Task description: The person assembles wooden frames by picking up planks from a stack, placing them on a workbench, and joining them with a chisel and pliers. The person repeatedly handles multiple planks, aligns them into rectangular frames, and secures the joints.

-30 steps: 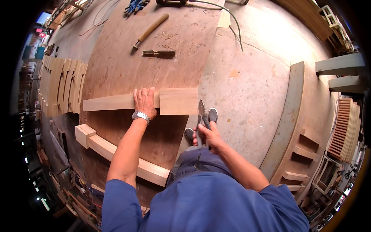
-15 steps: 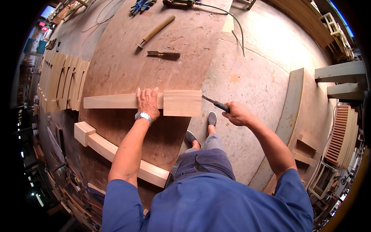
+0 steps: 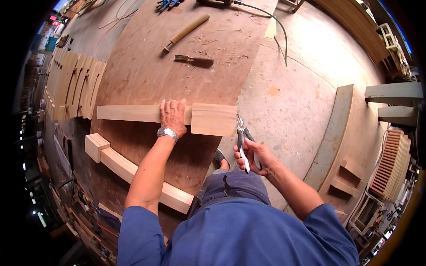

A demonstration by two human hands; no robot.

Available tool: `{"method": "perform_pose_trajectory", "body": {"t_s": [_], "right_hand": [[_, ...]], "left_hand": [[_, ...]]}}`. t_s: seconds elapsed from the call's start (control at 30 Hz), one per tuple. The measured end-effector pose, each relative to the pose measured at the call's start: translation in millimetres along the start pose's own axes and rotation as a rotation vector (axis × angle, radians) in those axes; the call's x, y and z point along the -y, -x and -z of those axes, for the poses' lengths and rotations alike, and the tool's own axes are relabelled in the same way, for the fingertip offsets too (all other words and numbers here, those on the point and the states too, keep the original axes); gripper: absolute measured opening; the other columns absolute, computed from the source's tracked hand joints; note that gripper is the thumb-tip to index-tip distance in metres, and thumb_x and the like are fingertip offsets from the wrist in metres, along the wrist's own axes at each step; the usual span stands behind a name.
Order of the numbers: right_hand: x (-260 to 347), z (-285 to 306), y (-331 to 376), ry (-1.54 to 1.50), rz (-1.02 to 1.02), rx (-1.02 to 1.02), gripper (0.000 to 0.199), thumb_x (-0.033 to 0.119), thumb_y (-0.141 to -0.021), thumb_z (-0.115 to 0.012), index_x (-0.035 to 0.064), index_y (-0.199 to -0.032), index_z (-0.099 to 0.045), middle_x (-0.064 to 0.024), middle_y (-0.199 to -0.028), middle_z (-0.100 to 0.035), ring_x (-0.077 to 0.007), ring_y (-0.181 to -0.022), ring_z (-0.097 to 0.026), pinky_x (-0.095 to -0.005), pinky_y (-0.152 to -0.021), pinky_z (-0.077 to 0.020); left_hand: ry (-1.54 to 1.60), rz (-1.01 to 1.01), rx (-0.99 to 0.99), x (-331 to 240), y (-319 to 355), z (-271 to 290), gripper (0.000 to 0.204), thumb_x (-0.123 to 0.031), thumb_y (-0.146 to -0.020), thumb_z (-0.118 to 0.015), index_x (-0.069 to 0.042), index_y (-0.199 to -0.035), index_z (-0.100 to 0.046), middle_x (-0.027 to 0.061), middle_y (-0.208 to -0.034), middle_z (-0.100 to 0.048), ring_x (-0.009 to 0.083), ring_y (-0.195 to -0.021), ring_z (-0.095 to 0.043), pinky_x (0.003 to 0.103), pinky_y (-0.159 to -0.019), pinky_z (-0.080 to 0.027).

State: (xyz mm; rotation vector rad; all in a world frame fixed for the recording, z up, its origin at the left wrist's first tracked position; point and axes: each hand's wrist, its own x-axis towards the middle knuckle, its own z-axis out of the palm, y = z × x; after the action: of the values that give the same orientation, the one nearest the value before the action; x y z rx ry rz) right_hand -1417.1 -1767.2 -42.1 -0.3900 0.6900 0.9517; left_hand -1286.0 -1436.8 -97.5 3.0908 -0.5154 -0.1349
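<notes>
Pressing left hand point(image 3: 173, 116) flat on beam point(image 3: 166, 116), right hand point(image 3: 256, 155) clamped on pliers point(image 3: 242, 138) off board's point(image 3: 146, 75) right edge, chisels point(image 3: 191, 60) near far edge.

- Bright, even daylight; soft short shadows under the chisel point(image 3: 194, 60).
- Sharp around the chisel; straight edges bend and darken toward the black fisheye rim.

Wooden-handled chisel point(image 3: 185, 32), second chisel point(image 3: 193, 60) on plywood sheet point(image 3: 133, 71); curved wood pieces point(image 3: 73, 86) stacked left.
</notes>
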Motion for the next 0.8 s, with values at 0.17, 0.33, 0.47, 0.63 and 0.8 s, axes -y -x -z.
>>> {"method": "perform_pose_trajectory", "body": {"t_s": [0.17,0.33,0.47,0.63,0.8], "right_hand": [[-54,-27,-37,-0.393,0.223,0.141,0.039,0.040,-0.108,-0.053,0.0020,-0.115,-0.060,-0.0112,-0.095,-0.062,-0.0239,-0.081,-0.060,-0.0397,-0.075,-0.0489],[-35,32,-8,0.196,0.264,-0.158,0.036,0.035,-0.107,-0.056,0.0014,-0.120,-0.059,-0.0140,-0.101,-0.066,-0.0280,-0.087,-0.066,-0.0429,-0.079,-0.0552],[-18,114,26,0.546,0.351,-0.420,0.034,0.028,-0.105,-0.059,0.0003,-0.125,-0.058,-0.0189,-0.106,-0.071,-0.0324,-0.095,-0.073,-0.0472,-0.083,-0.0605],[-22,195,62,0.459,0.231,-0.613,0.029,0.024,-0.105,-0.056,-0.0011,-0.119,-0.056,-0.0249,-0.096,-0.071,-0.0404,-0.084,-0.074,-0.0541,-0.074,-0.0632],[-38,214,60,0.540,0.073,-0.646,0.028,0.022,-0.106,-0.052,-0.0036,-0.118,-0.054,-0.0280,-0.097,-0.070,-0.0441,-0.084,-0.073,-0.0582,-0.073,-0.0622]], "left_hand": [[-0.030,-0.005,0.031,-4,-6,11,0.087,-0.006,-0.064,-0.076,-0.010,-0.146,-0.047,0.0142,-0.122,-0.052,0.0367,-0.125,-0.048,0.053,-0.123,-0.025],[0.007,-0.036,0.084,9,0,20,0.072,-0.011,-0.065,-0.078,-0.010,-0.135,-0.057,0.0143,-0.120,-0.059,0.0350,-0.122,-0.054,0.052,-0.118,-0.030],[-0.083,-0.083,0.135,8,3,32,0.060,-0.018,-0.068,-0.082,-0.012,-0.126,-0.064,0.0124,-0.121,-0.065,0.0325,-0.123,-0.059,0.050,-0.115,-0.034],[-0.008,-0.046,0.286,29,37,32,0.062,-0.021,-0.075,-0.082,-0.017,-0.133,-0.061,0.0109,-0.135,-0.062,0.0317,-0.136,-0.054,0.056,-0.125,-0.025],[0.018,-0.032,0.443,80,143,31,0.052,-0.017,-0.079,-0.075,-0.021,-0.130,-0.066,0.0105,-0.133,-0.067,0.0316,-0.138,-0.054,0.065,-0.127,-0.017]]}}
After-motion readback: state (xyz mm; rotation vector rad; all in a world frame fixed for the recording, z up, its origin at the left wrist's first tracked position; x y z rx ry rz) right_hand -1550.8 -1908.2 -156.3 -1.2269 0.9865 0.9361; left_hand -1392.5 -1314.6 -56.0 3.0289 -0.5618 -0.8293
